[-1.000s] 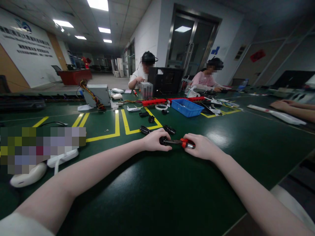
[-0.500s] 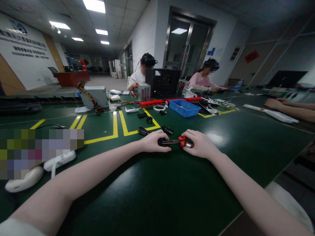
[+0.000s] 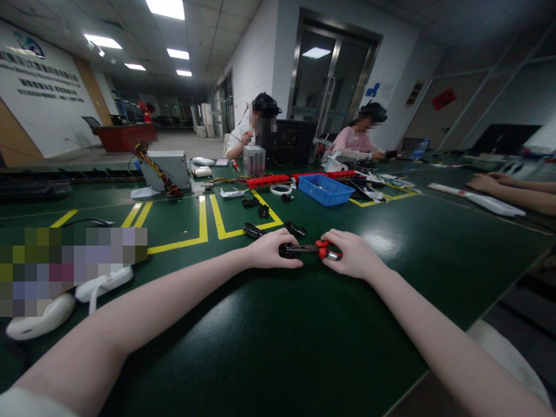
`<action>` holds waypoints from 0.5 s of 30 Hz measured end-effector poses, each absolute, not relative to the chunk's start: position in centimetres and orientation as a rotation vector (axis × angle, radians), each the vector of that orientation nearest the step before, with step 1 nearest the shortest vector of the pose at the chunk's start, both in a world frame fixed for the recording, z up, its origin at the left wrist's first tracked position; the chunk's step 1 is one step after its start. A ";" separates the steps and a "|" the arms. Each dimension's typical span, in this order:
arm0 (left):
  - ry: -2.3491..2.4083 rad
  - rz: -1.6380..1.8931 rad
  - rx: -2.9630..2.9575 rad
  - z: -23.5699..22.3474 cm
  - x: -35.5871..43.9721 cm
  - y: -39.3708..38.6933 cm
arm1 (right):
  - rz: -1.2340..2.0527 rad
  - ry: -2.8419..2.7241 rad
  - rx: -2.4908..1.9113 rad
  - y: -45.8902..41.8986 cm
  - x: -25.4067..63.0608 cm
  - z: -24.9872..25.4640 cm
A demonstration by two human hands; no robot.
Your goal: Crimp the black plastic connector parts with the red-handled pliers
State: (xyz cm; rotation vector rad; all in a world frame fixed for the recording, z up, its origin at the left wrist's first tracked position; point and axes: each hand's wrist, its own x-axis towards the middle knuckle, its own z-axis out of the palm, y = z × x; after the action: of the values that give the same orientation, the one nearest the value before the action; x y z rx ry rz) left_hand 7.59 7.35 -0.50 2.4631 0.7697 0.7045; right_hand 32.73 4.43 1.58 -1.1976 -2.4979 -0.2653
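My left hand (image 3: 270,250) rests on the green table (image 3: 304,324) with its fingers closed around a small black part (image 3: 285,250). My right hand (image 3: 354,253) grips the red handles of a pair of pliers (image 3: 319,249). The pliers' dark jaws point left and meet the black part. Both hands sit close together, just past the middle of the table. Two similar black parts (image 3: 253,231) lie just behind my left hand, near a yellow floor-tape line (image 3: 204,220).
A blue bin (image 3: 326,190), red strips (image 3: 268,180), a white ring (image 3: 281,189) and a grey power supply box (image 3: 167,169) stand further back. White plastic pieces (image 3: 104,281) lie at the left. Two people sit across the table; another person's arms (image 3: 512,188) rest at the right.
My hands stay together on the part and pliers; the view has shifted slightly, and the pliers' handles look a little more spread than one second ago.
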 end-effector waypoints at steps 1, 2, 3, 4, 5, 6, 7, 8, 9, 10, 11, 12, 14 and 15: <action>0.765 0.704 2.464 -0.5 7.6 7.3 | -0.258 -2.504 -1.205 4.4 32.7 1.6; 0.760 0.702 2.466 -0.5 7.6 7.4 | -0.249 -2.511 -1.215 4.4 32.7 1.6; 0.756 0.701 2.471 -0.5 7.6 7.4 | -0.239 -2.520 -1.223 4.4 32.7 1.6; 0.753 0.701 2.475 -0.6 7.6 7.4 | -0.229 -2.529 -1.229 4.4 32.7 1.7; 0.752 0.702 2.479 -0.6 7.5 7.4 | -0.218 -2.535 -1.233 4.3 32.7 1.7; 0.752 0.705 2.480 -0.7 7.5 7.4 | -0.207 -2.539 -1.236 4.3 32.7 1.7; 0.750 0.708 2.480 -0.7 7.5 7.5 | -0.193 -2.542 -1.241 4.3 32.7 1.7; 0.746 0.713 2.481 -0.7 7.5 7.5 | -0.176 -2.546 -1.250 4.2 32.7 1.8; 0.740 0.719 2.483 -0.8 7.5 7.5 | -0.157 -2.549 -1.263 4.2 32.6 1.8; 0.732 0.725 2.487 -0.8 7.5 7.4 | -0.135 -2.553 -1.277 4.1 32.6 1.9; 0.724 0.731 2.492 -0.8 7.5 7.4 | -0.115 -2.558 -1.290 4.1 32.5 2.0; 0.716 0.736 2.498 -0.8 7.5 7.4 | -0.099 -2.562 -1.301 4.0 32.5 2.0; 0.703 0.745 2.507 -0.8 7.5 7.4 | -0.085 -2.568 -1.313 4.0 32.5 2.1; 0.700 0.750 2.511 -0.8 7.5 7.4 | -0.086 -2.570 -1.315 4.0 32.5 2.1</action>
State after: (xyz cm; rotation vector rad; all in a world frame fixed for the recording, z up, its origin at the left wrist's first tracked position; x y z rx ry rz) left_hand 7.49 7.35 -0.76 2.5105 0.6995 0.7499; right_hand 32.49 4.03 2.08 -1.3148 -2.5703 -0.0857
